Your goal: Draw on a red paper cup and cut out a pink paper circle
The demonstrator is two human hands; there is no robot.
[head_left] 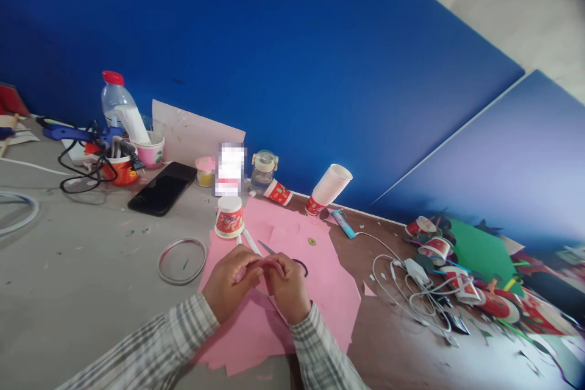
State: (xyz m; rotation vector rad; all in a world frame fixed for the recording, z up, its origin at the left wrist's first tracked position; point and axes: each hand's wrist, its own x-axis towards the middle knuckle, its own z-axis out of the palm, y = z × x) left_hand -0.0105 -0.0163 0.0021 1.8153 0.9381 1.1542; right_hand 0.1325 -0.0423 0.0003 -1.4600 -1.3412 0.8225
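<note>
Both hands meet over a large pink paper sheet (pixel 331 292) on the table. Closed fingers of my left hand (pixel 234 280) and my right hand (pixel 287 285) grip a small curved pink paper piece (pixel 269 264) between them. Scissors (pixel 265 247) lie on the sheet just behind my hands, partly covered, with a dark handle loop to the right. An upside-down red and white paper cup (pixel 229 217) stands at the sheet's back left edge, with white strips beside it. A small green round piece (pixel 312 242) rests on the sheet.
At left are a roll of tape (pixel 181 262), a black phone (pixel 163 188) and a bottle (pixel 119 100). Behind stand a glass jar (pixel 264 172) and stacked cups (pixel 329 186). White cables (pixel 418 280), several cups and green paper (pixel 484 253) lie at right.
</note>
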